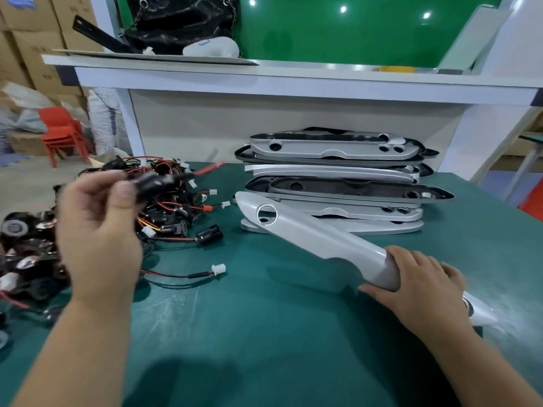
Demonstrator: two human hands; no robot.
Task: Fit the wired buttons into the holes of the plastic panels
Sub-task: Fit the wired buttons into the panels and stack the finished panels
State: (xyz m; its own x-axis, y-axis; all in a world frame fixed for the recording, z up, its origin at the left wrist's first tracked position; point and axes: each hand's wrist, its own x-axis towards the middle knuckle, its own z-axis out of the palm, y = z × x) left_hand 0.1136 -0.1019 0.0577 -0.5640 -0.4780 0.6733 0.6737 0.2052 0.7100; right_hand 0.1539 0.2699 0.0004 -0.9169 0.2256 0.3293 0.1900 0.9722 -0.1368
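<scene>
Readying a wired button (pixel 152 183) for the panel's hole (pixel 266 214)
Left hand (pixel 100 230) pinches it above the button pile (pixel 176 212) at 10 o'clock. Right hand (pixel 417 280) grips the silver panel (pixel 317 239) by its 4 o'clock end. Best to thread the connector through first, then press squarely. Black bag (pixel 176 22) at 12 o'clock: contents unseen.

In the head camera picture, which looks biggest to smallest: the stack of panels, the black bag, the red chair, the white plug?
1. stack of panels
2. black bag
3. red chair, far off, so its true size is unsure
4. white plug
</scene>
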